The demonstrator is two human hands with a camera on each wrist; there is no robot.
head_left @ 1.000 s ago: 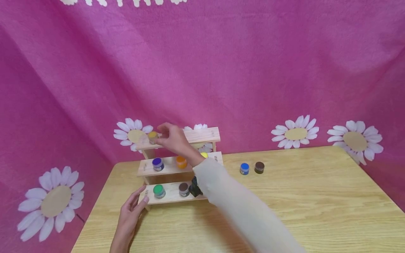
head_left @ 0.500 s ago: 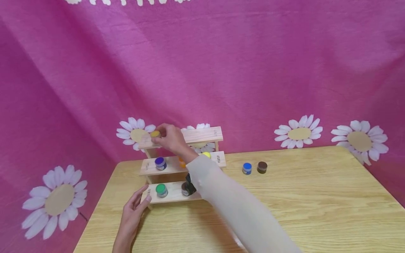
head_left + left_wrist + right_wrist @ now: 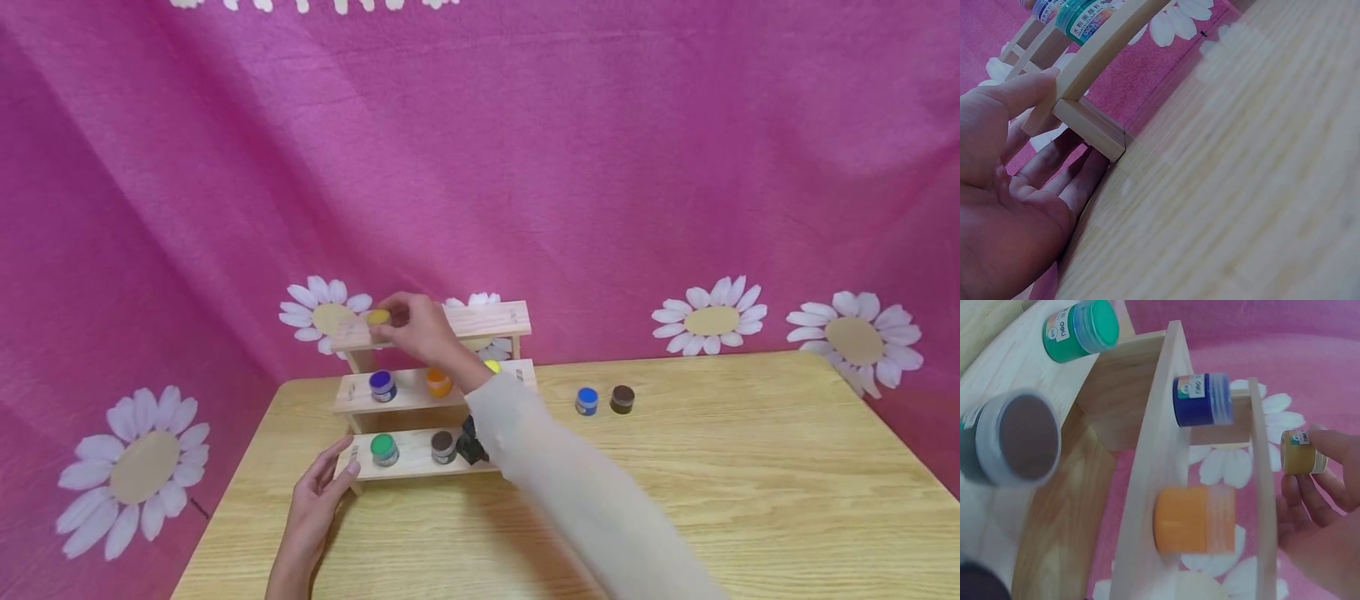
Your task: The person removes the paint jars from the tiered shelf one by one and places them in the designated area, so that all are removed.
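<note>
In the head view my right hand (image 3: 420, 327) pinches a small ochre-yellow paint jar (image 3: 378, 317) at the left part of the top step. The right wrist view shows thumb and fingers around that jar (image 3: 1299, 453), right by the top board. My left hand (image 3: 313, 492) holds the left end of the wooden three-step rack (image 3: 412, 468), thumb at the front of the lowest board, fingers reaching behind its leg (image 3: 1092, 130). A purple jar (image 3: 382, 386), an orange jar (image 3: 438, 382) and a partly hidden yellow jar (image 3: 492, 366) stand on the middle step.
The lowest step bears a green jar (image 3: 385, 450), a brown-lidded jar (image 3: 443, 447) and a black object (image 3: 471, 442) partly behind the right sleeve. A blue jar (image 3: 587, 401) and a dark brown jar (image 3: 622, 399) stand on the table (image 3: 750, 483) right of the rack. A pink flowered cloth (image 3: 600, 167) hangs behind.
The right hand has shifted slightly to the right along the top step with the ochre jar. My left hand keeps its place on the rack, and the head view has shifted a little.
</note>
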